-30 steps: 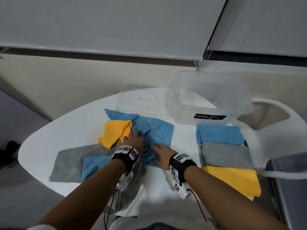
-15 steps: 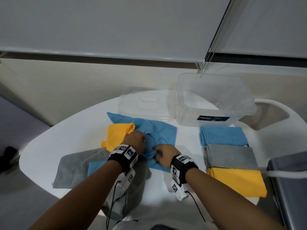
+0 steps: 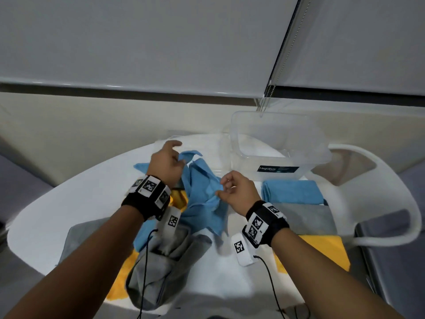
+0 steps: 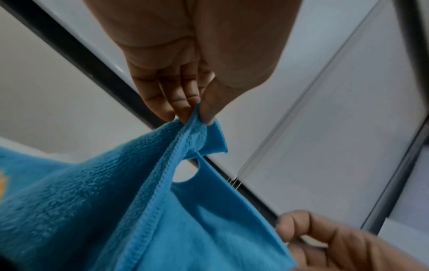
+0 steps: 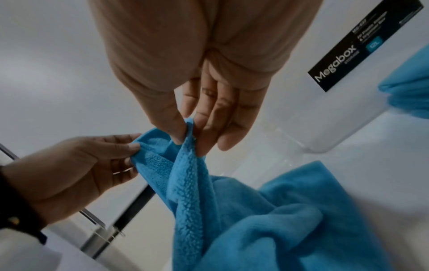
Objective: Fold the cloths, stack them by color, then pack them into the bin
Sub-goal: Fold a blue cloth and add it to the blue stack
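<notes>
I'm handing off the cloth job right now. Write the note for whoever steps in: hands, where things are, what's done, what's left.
Left hand: pinches an edge of the lifted blue cloth between thumb and fingers.
Right hand: pinches another edge of the same cloth.
Unfolded pile, left of the table: a gray cloth hangs over the near edge, with yellow cloth and more blue beside it.
Done: folded blue, gray and yellow cloths lie in a row on the right.
Left: fold the held cloth, fold the pile, stack by color, pack into the clear bin, which looks empty.
</notes>
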Action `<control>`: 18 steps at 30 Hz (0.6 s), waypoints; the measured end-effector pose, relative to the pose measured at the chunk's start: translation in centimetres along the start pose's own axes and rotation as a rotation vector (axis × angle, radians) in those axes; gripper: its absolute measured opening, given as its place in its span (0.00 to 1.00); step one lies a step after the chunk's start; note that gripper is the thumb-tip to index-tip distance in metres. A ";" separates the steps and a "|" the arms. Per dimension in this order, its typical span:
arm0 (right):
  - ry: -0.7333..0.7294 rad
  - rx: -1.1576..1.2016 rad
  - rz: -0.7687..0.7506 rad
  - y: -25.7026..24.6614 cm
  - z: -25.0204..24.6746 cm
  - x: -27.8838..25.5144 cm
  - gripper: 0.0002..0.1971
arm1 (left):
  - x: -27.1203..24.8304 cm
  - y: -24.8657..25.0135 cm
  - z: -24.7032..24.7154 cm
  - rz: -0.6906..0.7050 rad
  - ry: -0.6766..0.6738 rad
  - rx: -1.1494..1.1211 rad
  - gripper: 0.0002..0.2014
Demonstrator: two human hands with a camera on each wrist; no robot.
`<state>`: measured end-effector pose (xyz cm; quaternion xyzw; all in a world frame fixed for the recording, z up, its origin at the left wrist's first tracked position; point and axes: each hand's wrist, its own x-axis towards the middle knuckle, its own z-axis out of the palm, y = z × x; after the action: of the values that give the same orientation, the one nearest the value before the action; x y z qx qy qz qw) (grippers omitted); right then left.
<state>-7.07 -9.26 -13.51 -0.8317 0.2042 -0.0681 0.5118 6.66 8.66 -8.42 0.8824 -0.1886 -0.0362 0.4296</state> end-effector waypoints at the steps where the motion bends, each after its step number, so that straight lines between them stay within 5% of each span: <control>1: -0.003 0.033 -0.017 -0.5 -0.6 0.0 0.16 | 0.4 0.6 -0.8 0.023 0.032 -0.009 0.18; 4: 0.002 0.081 -0.065 -2.1 -2.1 0.0 0.20 | 1.4 1.9 -2.9 0.126 0.121 -0.107 0.14; 8: 0.120 0.080 -0.153 -4.6 -4.0 0.6 0.12 | 2.7 4.2 -6.1 0.209 0.264 -0.194 0.11; 12: 0.185 0.216 -0.200 -7.0 -4.9 1.0 0.11 | 3.0 5.4 -8.1 0.197 0.306 -0.078 0.10; 14: 0.160 0.265 -0.163 -7.2 -4.4 1.0 0.09 | 2.2 4.6 -7.6 0.081 0.185 0.045 0.09; 18: 0.024 0.200 -0.150 -6.1 -3.1 0.7 0.13 | -0.3 0.5 -4.4 -0.148 -0.342 0.411 0.09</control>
<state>-5.82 -9.73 -6.73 -0.7886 0.1396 -0.1363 0.5831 7.23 11.82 -5.29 0.9435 -0.1965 -0.1769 0.1997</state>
